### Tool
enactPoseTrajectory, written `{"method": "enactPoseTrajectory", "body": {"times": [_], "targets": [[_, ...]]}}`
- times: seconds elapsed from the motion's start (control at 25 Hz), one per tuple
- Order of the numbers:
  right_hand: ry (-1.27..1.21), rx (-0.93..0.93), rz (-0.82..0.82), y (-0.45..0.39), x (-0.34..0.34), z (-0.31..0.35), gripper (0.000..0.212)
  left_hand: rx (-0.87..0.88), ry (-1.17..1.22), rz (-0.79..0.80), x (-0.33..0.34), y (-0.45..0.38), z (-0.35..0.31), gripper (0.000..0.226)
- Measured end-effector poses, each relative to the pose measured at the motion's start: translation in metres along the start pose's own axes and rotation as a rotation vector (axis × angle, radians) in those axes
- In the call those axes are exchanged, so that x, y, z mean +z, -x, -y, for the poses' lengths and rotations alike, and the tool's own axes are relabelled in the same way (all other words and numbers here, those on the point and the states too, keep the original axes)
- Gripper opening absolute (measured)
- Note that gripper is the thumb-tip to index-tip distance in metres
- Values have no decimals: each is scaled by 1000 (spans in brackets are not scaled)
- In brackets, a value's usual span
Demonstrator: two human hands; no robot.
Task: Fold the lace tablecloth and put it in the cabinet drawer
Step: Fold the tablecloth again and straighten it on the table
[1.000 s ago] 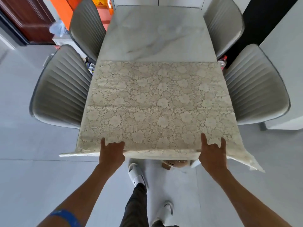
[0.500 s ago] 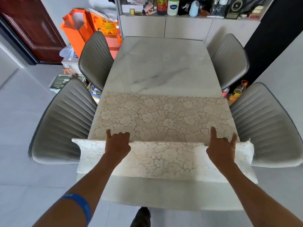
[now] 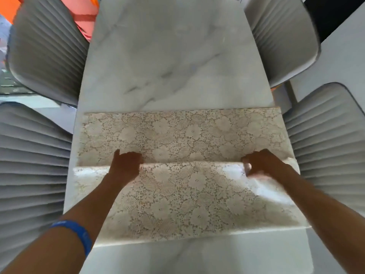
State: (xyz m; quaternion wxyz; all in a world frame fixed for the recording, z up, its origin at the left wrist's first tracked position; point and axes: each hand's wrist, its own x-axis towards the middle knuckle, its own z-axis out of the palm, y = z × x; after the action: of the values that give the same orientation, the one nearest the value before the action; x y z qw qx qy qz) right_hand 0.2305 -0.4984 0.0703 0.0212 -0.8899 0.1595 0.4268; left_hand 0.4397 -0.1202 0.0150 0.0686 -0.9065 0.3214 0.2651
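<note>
From my remote seat I saw the lace tablecloth point(image 3: 177, 139) lying across the near half of the marble table point(image 3: 173, 56), already doubled over itself so that a folded flap covered its nearer part. The flap's leading edge ran straight across the cloth from side to side, roughly midway along it. My left hand point(image 3: 125, 165) gripped that edge toward the left, fingers curled closed over the lace with the thumb pointing up the table. My right hand point(image 3: 260, 162) held the same edge toward the right; it was smeared by motion, so I could only say it seemed closed on the cloth too, and the lace just below it was washed out and bright. Beyond the edge the lower layer lay flat, its far border square to the table and stopping short of the bare marble. The near border of the flap sat a little inside the table's front rim. A blue wristband point(image 3: 76, 233) circled my left forearm. Grey ribbed chairs point(image 3: 33, 175) stood close on both sides, and something orange point(image 3: 7, 6) showed at the top left corner.
</note>
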Motion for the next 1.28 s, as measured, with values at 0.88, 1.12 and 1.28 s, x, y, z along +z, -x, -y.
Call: {"method": "enactPoseTrajectory", "body": {"times": [0.88,1.12,1.28], "targets": [[275,373,-470,-126,-104,-28,23,-31,-287,-158,-103,-124,40,21],[154,483,-613,-126,-92,-2,36,1,-138,-270,-92,-142,49,29],[-154,48,-739,-100,-68,96,62,-137,41,-324,-80,-127,38,38]]}}
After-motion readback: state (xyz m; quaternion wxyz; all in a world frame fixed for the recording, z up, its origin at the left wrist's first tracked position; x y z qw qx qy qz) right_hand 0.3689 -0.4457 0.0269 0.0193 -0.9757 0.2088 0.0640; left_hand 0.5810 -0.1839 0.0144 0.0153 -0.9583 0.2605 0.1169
